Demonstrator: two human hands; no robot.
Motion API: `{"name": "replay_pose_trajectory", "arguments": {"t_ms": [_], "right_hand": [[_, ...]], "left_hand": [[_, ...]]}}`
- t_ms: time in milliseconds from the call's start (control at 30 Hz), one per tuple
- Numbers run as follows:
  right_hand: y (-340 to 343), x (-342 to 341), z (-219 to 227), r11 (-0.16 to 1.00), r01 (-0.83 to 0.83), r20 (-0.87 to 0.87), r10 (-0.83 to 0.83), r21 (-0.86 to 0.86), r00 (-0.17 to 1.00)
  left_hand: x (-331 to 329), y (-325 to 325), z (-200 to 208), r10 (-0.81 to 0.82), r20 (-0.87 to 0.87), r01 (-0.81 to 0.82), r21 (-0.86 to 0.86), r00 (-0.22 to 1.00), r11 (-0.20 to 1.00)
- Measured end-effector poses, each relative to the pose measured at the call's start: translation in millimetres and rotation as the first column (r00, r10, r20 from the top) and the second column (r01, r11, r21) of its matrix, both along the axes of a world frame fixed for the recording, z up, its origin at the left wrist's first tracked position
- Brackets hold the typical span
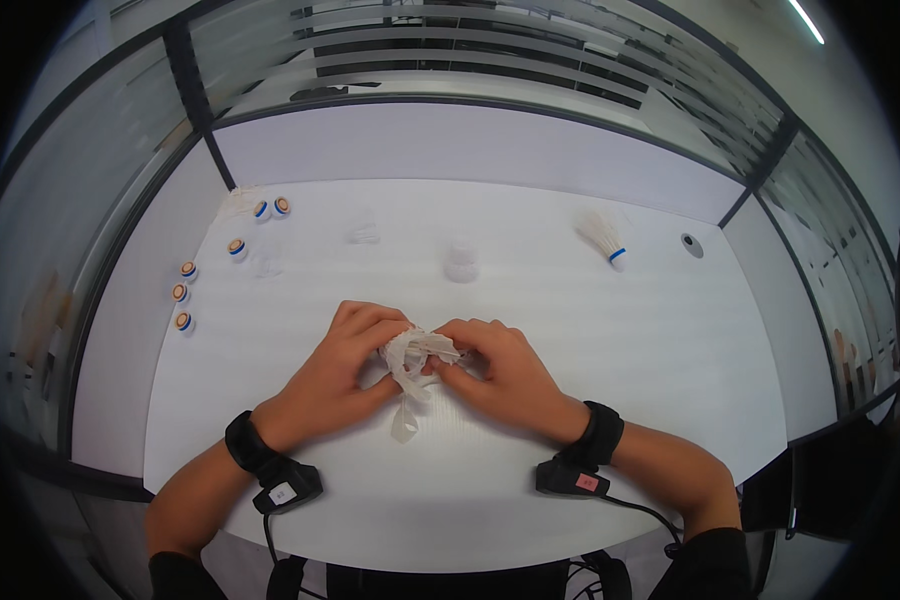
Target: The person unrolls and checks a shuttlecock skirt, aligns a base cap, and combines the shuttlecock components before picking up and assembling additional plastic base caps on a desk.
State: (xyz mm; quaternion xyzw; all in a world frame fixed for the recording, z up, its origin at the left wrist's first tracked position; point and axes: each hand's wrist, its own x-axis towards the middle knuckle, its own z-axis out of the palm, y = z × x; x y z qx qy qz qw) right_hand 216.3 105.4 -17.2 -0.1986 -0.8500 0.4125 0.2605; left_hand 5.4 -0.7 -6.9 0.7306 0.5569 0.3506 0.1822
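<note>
Near the middle of the white table, my left hand (345, 365) and my right hand (495, 375) are both closed on a crumpled white bundle (410, 352). It is thin and partly see-through, with loose strips that look like feathers or film. One strip hangs down below the fingers of my left hand. Thumbs and fingertips pinch the bundle from both sides, and parts of it are hidden behind them. Beyond my right hand lies a white shuttlecock (600, 235) on its side, its blue-banded base toward me.
Several small white pieces with blue bands and brown tops (237, 250) stand at the far left. Clear, see-through pieces (461, 262) rest beyond my hands, with more (363, 232) further left. A round grey cable hole (692, 245) is at the back right. Low partitions (480, 145) enclose the table.
</note>
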Motion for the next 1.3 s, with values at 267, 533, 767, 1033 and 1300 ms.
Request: {"name": "replay_pose_trajectory", "arguments": {"t_ms": [267,533,767,1033,1300], "right_hand": [[-1,-1,-1,0.999,-0.005,-0.052,0.004,-0.032,0.999],[1,-3,1,0.997,-0.050,-0.075,0.046,-0.060,0.996],[0,-2,2,0.999,-0.022,-0.001,0.022,-0.043,1.000],[0,-1,-3,1.000,-0.027,-0.014,0.027,-0.007,1.000],[1,-1,1,0.999,-0.009,0.042,0.011,-0.041,0.999]], "left_hand": [[1,-2,4,-0.031,0.005,0.031,0.016,1.000,0.999],[1,-1,-1,0.014,-0.006,-0.014,0.023,1.000,1.000],[2,-1,6,0.009,-0.035,-0.009,-0.006,0.999,1.000],[4,-3,6,-0.002,-0.027,0.002,-0.002,1.000,1.000],[5,-1,8,-0.005,-0.032,0.005,0.011,0.999,1.000]]}}
